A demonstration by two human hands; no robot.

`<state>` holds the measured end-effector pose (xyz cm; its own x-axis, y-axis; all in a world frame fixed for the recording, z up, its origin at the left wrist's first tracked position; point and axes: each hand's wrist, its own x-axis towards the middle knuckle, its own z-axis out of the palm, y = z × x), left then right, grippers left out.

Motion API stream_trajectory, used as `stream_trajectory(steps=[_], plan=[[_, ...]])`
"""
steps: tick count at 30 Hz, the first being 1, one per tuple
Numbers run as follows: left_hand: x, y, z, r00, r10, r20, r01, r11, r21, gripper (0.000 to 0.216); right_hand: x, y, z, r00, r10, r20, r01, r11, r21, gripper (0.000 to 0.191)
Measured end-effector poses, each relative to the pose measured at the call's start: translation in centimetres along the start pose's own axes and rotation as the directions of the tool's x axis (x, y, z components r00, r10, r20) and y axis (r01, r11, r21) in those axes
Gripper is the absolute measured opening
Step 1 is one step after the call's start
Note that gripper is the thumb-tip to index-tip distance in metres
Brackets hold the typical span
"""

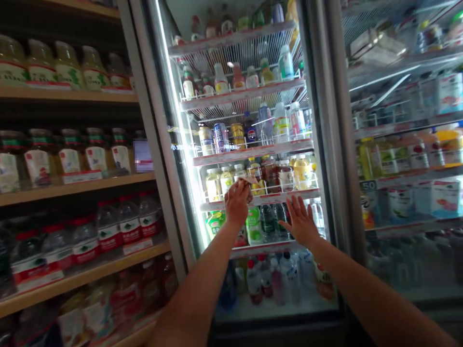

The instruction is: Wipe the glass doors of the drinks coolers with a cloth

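Note:
My left hand [237, 201] is raised in front of the lit drinks fridge, its fingers closed on a crumpled, pale brownish cloth [249, 181]. Most of the cloth is hidden by the fingers. Farther right, my right hand [301, 222] has its fingers spread and the palm turned to the fridge's glass door [253, 149]. It looks flat on the glass, though contact is hard to make out. Behind the glass, bottles of yellow and brown drinks [285, 176] stand on a wire-fronted shelf. Green-labelled bottles [254, 225] show on the shelf below, between my hands.
Wooden shelves [90, 183] with rows of juice jars and red-capped bottles [108, 226] rise at the left. A metal door frame [327, 120] separates this fridge from another glass-fronted cooler [408, 173] on the right. Bottles [255, 282] stand at the fridge's bottom.

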<state>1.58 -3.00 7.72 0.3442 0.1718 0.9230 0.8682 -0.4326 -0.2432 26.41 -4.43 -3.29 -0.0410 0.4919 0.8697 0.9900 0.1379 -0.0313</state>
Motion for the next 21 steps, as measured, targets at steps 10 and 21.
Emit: stream_trajectory(steps=[10,21], plan=[[1.8,-1.7,-0.6,1.0,0.0,0.0,0.0,1.0,0.024,0.05,-0.1,0.1,0.3,0.998,-0.033,-0.058,0.031,0.999,-0.03,0.092],[2.2,-1.3,-0.4,0.992,0.125,0.029,-0.126,0.992,0.023,0.046,-0.2,0.1,0.8,0.993,-0.04,-0.111,0.036,0.999,-0.031,0.088]])
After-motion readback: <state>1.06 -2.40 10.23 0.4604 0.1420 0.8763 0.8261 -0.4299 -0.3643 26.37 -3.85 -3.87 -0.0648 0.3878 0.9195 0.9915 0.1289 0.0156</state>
